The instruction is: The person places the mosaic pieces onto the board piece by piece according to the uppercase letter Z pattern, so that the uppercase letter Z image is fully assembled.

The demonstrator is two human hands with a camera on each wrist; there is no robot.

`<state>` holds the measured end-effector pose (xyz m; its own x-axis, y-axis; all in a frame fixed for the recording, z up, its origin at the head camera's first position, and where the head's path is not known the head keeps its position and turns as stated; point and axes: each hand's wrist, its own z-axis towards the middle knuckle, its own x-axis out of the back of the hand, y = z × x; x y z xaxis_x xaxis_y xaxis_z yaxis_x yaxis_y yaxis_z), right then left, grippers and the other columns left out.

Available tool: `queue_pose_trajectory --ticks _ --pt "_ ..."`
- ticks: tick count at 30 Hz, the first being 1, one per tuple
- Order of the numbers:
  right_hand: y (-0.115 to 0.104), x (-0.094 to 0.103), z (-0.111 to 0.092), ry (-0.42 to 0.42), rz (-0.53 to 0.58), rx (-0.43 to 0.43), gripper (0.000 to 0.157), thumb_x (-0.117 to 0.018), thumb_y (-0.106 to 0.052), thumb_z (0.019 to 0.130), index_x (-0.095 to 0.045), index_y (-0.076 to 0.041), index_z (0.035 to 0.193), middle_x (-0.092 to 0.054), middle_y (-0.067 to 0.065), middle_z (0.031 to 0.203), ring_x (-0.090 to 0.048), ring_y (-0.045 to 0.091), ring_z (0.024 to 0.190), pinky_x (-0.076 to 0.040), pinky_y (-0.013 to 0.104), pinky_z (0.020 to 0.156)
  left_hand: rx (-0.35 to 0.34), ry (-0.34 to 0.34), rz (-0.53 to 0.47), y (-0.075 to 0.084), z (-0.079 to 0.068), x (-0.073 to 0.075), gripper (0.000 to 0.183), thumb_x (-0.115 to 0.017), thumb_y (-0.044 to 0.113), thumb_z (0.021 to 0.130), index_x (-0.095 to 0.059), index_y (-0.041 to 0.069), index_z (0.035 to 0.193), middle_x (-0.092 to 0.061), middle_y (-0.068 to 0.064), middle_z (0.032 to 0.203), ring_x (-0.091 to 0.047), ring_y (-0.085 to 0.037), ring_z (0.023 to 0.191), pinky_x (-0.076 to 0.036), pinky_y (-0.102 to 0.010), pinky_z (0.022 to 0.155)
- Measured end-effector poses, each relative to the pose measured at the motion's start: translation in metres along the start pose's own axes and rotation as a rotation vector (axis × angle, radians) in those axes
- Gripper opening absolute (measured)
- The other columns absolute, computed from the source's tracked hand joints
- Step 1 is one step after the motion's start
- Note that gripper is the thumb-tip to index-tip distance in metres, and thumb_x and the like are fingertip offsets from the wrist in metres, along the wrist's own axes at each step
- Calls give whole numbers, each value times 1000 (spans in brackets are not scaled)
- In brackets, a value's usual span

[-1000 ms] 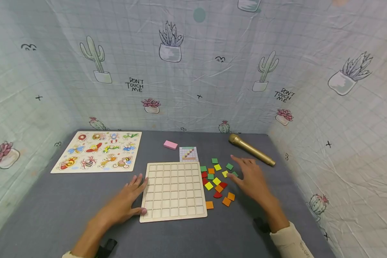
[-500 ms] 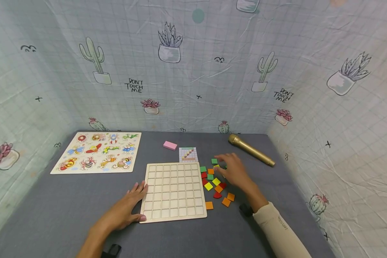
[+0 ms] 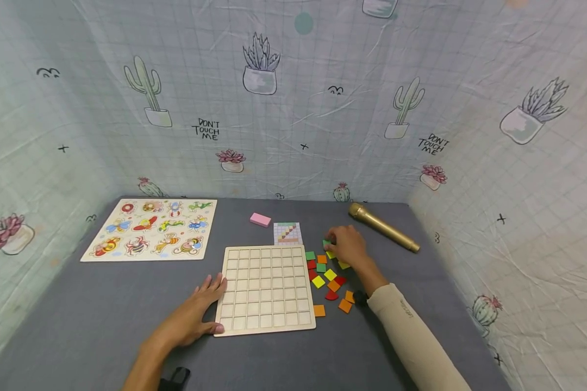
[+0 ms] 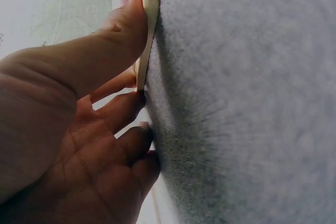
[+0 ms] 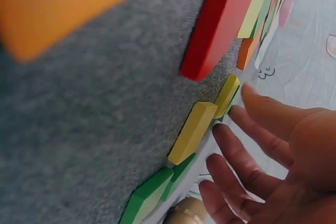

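Observation:
In the head view a pale wooden grid board (image 3: 266, 288) lies in front of me. My left hand (image 3: 191, 312) rests at its left side, thumb and fingers spread along the edge; the left wrist view shows the thumb (image 4: 123, 30) against the rim. My right hand (image 3: 348, 247) reaches over the far end of the loose coloured tiles, fingertips beside a green tile (image 3: 326, 244). In the right wrist view its thumb and fingers are bent and apart, near a yellow tile (image 5: 227, 96), with no tile visibly between them.
Several orange, red, yellow and green tiles (image 3: 333, 285) lie right of the board. Behind it are a small pattern card (image 3: 287, 232) and a pink block (image 3: 260, 219). A gold microphone (image 3: 383, 227) lies back right, an insect picture board (image 3: 149, 229) back left.
My right hand has moved left and slightly away from me, from the right side of the tiles to the far green tile. The left hand stays at the board's edge.

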<state>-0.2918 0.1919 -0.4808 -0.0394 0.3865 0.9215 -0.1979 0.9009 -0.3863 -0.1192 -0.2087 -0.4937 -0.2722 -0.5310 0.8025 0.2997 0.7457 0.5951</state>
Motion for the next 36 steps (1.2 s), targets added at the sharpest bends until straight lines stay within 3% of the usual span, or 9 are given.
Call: queue_pose_trajectory --ticks 5,10,17,26,36 --pt "-3 -3 5 -27 6 -38 15 -82 -24 95 -78 -14 107 -74 6 104 -67 27 97 -59 47 81 6 3 -18 0 0 1 103 -91 23 77 -38 -4 161 -26 -28 172 -18 -57 159 -20 -74 125" --pt "-4 -4 7 -38 10 -30 15 -83 -20 94 -72 -14 102 -72 4 97 -65 24 87 -55 40 71 13 -2 -9 -1 0 1 104 -91 25 77 -38 -3 162 -27 -27 172 -18 -55 160 -21 -73 126" --pt "-14 -4 6 31 58 -4 11 -80 -14 95 -69 -15 94 -68 2 87 -61 22 81 -47 35 64 16 4 5 -3 1 0 105 -92 27 76 -39 -2 162 -29 -27 172 -20 -54 160 -22 -72 126" --pt "-51 -13 7 70 155 54 12 -81 -19 95 -71 -20 90 -68 -2 84 -61 17 75 -47 31 59 30 8 6 -4 3 0 105 -93 26 76 -39 -1 162 -28 -25 172 -20 -53 160 -22 -71 127" --pt "-99 -29 12 50 198 141 13 -84 -19 93 -72 -21 88 -69 -6 85 -62 13 79 -50 30 66 25 11 12 -4 2 -2 105 -93 27 76 -40 -1 162 -29 -25 172 -21 -53 160 -24 -71 126"
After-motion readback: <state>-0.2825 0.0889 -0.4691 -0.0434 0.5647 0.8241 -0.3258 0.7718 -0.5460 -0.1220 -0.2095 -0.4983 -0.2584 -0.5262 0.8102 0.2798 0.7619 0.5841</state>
